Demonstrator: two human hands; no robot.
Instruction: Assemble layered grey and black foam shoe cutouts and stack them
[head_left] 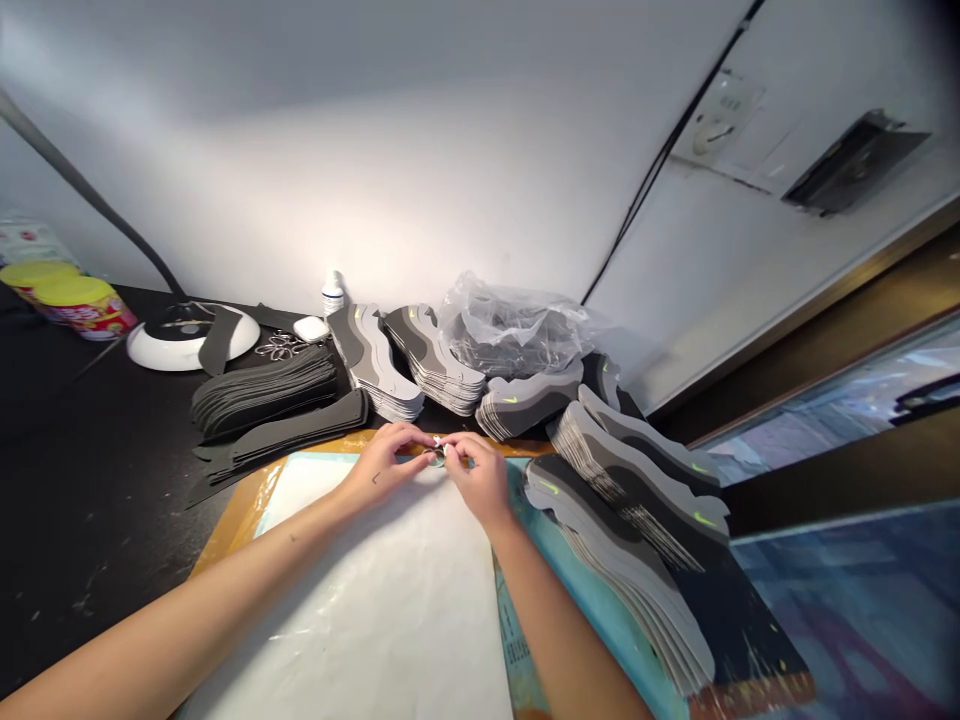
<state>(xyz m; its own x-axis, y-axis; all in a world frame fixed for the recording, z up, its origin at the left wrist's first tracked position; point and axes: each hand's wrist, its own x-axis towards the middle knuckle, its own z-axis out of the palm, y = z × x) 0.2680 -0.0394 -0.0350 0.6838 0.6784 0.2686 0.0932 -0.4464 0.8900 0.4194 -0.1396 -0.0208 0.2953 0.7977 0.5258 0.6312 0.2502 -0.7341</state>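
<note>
And here both hands met out in front, right over the far end of the white sheet (375, 600): the left hand (386, 464) and the right hand (481, 482) almost touched at the tips. Between them sat the small shiny ring (436, 460), with thumb and index finger of each hand seemingly pinched on it; its exact make was too small to read, and so was which finger bore the load!

Fine, close work, this, and it seemed to call for fingertips only: one side pinning the ring firm, the other doing the turning, no hard squeeze to send it skidding. Keeping low over that pale sheet looked wise, since a dropped bit would show up there

Off left, the loose rings (281, 346) lay in a tangle near the black stack (262, 390), better lifted singly than yanked, one would judge. On the right, the nearest grey stack (622, 570) leaned in a fan close beside the right forearm, so a tucked elbow looked the safer play
</note>
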